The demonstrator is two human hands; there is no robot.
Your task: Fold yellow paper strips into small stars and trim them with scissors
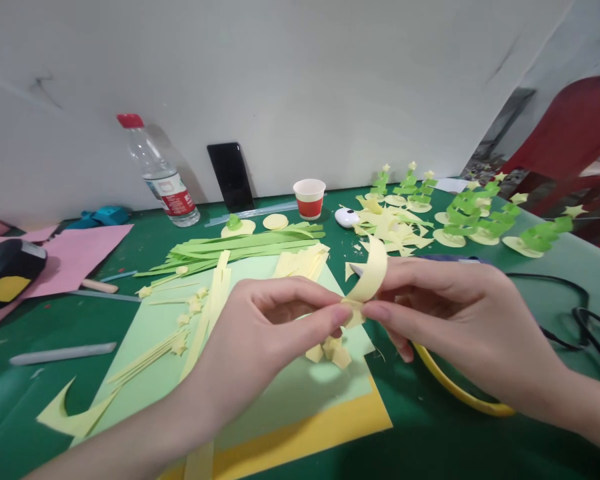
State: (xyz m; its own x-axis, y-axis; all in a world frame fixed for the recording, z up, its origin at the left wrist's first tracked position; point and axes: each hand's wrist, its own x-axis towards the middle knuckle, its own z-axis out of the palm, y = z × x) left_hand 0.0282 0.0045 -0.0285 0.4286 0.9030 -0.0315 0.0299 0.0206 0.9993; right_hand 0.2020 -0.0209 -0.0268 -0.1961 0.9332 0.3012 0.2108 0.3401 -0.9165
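Note:
A curled pale yellow paper strip (375, 267) is pinched between my two hands above the light green sheet (280, 393). My left hand (275, 320) is closed, with thumb and forefinger on the strip's folded lower end. From the other side, my right hand (445, 307) grips the same fold with its thumb and fingers. Scissors with a yellow handle loop (460, 390) also sit in my right hand; a pointed metal tip shows behind the strip, and most of them is hidden. Small folded paper pieces (335, 351) lie below my fingers.
Green paper strips (240, 245), yellow strips (207, 313) and small stars (195, 303) lie around the sheet. Behind stand a bottle (165, 177), a phone (231, 177) and a paper cup (309, 199). Paper scraps (393, 223) and several star-topped green paper trees (460, 213) are at right.

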